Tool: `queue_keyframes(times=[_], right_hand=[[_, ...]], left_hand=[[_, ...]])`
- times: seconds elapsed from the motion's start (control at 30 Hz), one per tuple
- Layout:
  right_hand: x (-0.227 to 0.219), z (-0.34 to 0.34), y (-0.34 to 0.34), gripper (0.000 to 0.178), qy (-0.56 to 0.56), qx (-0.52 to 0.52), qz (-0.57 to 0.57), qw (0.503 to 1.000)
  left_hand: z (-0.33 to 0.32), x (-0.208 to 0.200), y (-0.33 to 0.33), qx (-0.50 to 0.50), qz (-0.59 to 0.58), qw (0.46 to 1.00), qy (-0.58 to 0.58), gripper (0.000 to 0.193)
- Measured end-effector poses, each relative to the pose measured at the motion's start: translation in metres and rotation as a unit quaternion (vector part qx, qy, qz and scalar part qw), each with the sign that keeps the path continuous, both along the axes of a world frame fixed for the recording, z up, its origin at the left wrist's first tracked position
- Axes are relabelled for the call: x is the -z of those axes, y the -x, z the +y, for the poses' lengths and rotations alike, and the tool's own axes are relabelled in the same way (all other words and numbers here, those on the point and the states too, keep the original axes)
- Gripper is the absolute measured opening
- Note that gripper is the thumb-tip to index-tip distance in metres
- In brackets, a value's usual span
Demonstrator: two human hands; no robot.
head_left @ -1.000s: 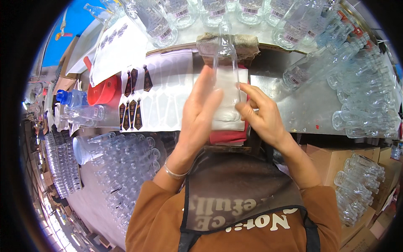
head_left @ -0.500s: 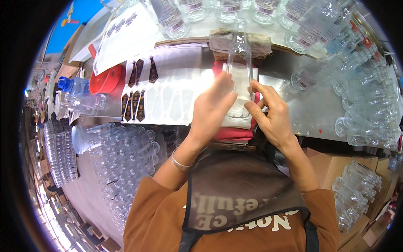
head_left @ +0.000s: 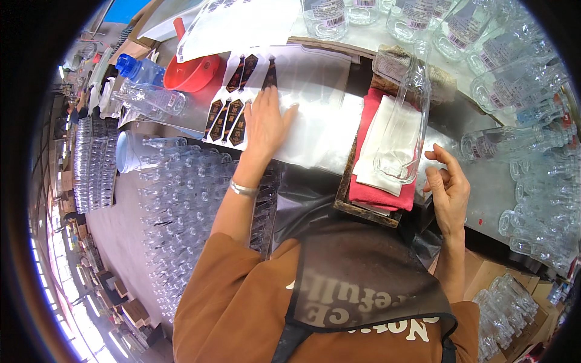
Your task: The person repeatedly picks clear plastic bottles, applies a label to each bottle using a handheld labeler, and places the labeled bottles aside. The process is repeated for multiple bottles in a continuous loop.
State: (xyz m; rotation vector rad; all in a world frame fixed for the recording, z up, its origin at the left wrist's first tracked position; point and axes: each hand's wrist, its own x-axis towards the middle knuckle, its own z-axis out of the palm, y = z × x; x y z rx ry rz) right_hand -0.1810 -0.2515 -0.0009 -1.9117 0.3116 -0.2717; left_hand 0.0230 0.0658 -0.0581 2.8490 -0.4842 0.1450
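Observation:
A clear glass bottle (head_left: 404, 130) lies on a folded white cloth (head_left: 370, 154) over a pink-red cloth (head_left: 381, 195). Its neck rests against a rolled, worn towel (head_left: 392, 63) at the far end. My right hand (head_left: 451, 190) hovers just right of the bottle's base, fingers loosely bent and apart, holding nothing. Over to the left, my left hand (head_left: 266, 124) is stretched out flat above a white label sheet (head_left: 321, 78). Its fingertips reach the lower end of a dark tie-shaped label (head_left: 270, 74). Several similar labels (head_left: 218, 118) sit left of the hand, one partly covered by it.
A red plastic bowl (head_left: 192, 74) stands beyond the sheet at left, near a blue-capped bottle (head_left: 140, 69). Labelled glass bottles (head_left: 324, 19) line the far side. More bottles lie at right (head_left: 532, 199) and stand massed at lower left (head_left: 193, 212). A wooden edge (head_left: 366, 213) borders the cloths.
My left hand has left the bottle and moved left onto the label sheet. My right hand has come off the bottle, which stays lying on the cloth. The view has shifted left.

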Motion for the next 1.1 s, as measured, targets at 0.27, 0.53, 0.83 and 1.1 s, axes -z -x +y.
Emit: queue_keyframes(times=[0.27,0.53,0.83,1.1], right_hand=[[0.005,-0.010,0.007,0.037,0.005,0.017,0.038,0.999],[0.002,-0.021,0.014,0.033,0.023,0.038,0.040,0.998],[-0.005,-0.017,0.009,0.030,0.046,0.029,-0.004,0.999],[-0.003,-0.020,0.007,0.028,0.052,0.023,-0.001,0.998]], left_hand=[[0.005,-0.054,0.108,0.173,0.113,0.978,-0.001,0.074],[0.043,-0.025,0.083,0.173,0.027,0.970,0.169,0.022],[-0.110,-0.112,0.036,0.275,0.101,0.831,0.473,0.019],[-0.124,-0.096,0.047,0.474,-0.100,0.846,0.221,0.023]])
